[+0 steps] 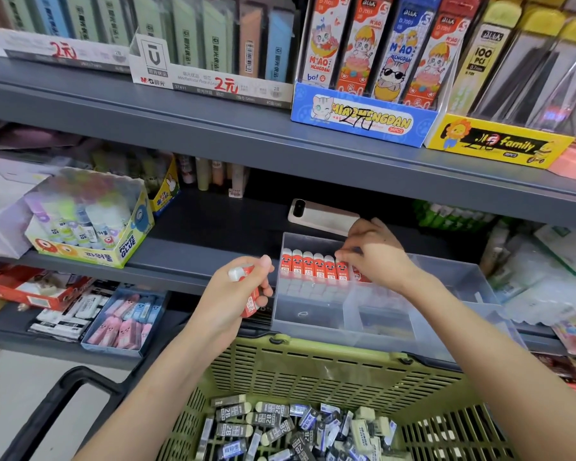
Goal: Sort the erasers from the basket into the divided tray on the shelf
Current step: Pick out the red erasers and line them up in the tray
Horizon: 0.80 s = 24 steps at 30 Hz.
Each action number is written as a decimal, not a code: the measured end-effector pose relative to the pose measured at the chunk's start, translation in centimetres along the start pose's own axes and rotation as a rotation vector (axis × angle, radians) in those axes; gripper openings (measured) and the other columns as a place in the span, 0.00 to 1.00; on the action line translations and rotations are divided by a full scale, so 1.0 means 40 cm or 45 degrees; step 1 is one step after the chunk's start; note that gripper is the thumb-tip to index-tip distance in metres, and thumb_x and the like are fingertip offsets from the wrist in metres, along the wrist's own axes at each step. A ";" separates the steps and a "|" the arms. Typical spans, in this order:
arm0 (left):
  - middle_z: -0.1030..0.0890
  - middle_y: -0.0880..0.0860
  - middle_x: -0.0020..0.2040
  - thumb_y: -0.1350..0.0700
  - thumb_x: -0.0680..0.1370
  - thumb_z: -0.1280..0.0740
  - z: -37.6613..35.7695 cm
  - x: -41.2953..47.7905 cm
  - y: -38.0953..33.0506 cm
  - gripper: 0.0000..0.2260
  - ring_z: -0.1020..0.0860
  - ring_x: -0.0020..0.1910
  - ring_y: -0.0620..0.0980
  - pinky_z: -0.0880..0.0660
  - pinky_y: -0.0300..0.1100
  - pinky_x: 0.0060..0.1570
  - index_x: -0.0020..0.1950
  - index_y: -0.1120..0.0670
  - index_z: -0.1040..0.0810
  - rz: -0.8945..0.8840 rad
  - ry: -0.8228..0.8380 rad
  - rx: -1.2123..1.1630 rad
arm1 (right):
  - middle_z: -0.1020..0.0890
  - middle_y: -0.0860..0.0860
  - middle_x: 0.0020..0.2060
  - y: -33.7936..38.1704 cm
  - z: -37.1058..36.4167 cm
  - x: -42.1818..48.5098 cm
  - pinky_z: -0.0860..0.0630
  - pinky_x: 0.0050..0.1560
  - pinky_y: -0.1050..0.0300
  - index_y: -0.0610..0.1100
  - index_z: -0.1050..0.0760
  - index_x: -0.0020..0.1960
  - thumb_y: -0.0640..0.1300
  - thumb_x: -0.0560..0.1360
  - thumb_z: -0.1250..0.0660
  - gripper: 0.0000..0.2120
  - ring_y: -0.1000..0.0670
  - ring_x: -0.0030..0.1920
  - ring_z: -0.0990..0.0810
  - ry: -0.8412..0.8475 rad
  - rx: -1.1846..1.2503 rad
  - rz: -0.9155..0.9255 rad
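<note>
On my far left a yellow Power Glue box (90,234) sits on the shelf (197,257). My left hand (233,294) hovers just in front of the shelf edge, fingers curled round a red-sleeved eraser (250,296) whose white end pokes up. To its right the clear divided tray (446,274) stands on the shelf, with a row of red erasers (308,268) upright in its back-left compartment. My right hand (376,257) reaches into that compartment, fingertips pinching the top of the end eraser (342,271) at the row's right. Below, the green basket (313,367) holds loose black and blue erasers (273,424).
</note>
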State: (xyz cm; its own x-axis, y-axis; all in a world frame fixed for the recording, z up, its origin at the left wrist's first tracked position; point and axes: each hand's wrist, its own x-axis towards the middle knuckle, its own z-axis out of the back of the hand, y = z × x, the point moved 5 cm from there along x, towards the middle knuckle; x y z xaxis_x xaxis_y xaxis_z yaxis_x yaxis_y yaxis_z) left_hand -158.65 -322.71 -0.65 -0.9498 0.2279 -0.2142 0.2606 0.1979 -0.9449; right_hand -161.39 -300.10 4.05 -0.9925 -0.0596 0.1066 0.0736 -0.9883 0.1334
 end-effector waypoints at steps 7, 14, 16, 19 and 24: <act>0.20 0.55 0.34 0.51 0.76 0.37 -0.016 -0.002 -0.004 0.15 0.19 0.35 0.50 0.22 0.40 0.34 0.52 0.62 0.23 0.157 0.107 -0.615 | 0.21 0.47 0.44 0.058 0.028 -0.054 0.32 0.48 0.52 0.49 0.16 0.45 0.51 0.78 0.39 0.14 0.42 0.48 0.27 -0.275 -0.222 0.075; 0.18 0.57 0.57 0.50 0.80 0.45 -0.043 -0.024 -0.043 0.19 0.19 0.56 0.52 0.20 0.43 0.46 0.63 0.61 0.28 0.061 0.243 -0.817 | 0.22 0.58 0.30 0.291 0.041 -0.128 0.28 0.39 0.65 0.49 0.19 0.42 0.53 0.71 0.31 0.08 0.59 0.33 0.25 -0.136 0.765 0.079; 0.18 0.56 0.58 0.50 0.77 0.43 -0.044 -0.029 -0.048 0.20 0.19 0.56 0.52 0.20 0.42 0.45 0.63 0.59 0.27 0.039 0.265 -0.748 | 0.24 0.57 0.28 0.319 0.020 -0.126 0.28 0.38 0.63 0.47 0.19 0.44 0.50 0.70 0.28 0.07 0.60 0.30 0.27 0.053 0.887 0.015; 0.19 0.57 0.60 0.49 0.75 0.42 -0.045 -0.032 -0.047 0.21 0.20 0.58 0.53 0.21 0.42 0.47 0.63 0.58 0.27 0.030 0.318 -0.680 | 0.25 0.58 0.27 0.316 0.011 -0.119 0.32 0.32 0.69 0.45 0.20 0.44 0.47 0.71 0.27 0.06 0.63 0.26 0.28 0.221 1.062 -0.072; 0.21 0.57 0.62 0.46 0.76 0.42 -0.029 -0.023 -0.046 0.23 0.22 0.61 0.55 0.22 0.48 0.55 0.66 0.57 0.28 0.006 0.405 -0.587 | 0.19 0.46 0.33 0.260 0.018 -0.114 0.24 0.33 0.61 0.40 0.22 0.45 0.39 0.77 0.36 0.05 0.54 0.30 0.22 0.335 1.391 -0.200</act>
State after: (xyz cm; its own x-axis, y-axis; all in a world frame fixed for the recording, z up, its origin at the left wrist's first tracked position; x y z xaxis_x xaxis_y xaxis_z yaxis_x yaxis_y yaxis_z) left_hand -158.06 -322.17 1.56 -0.8680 0.4923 -0.0655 0.3814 0.5763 -0.7228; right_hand -156.01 -310.02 5.66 -0.9784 -0.1008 -0.1807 -0.1361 -0.3439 0.9291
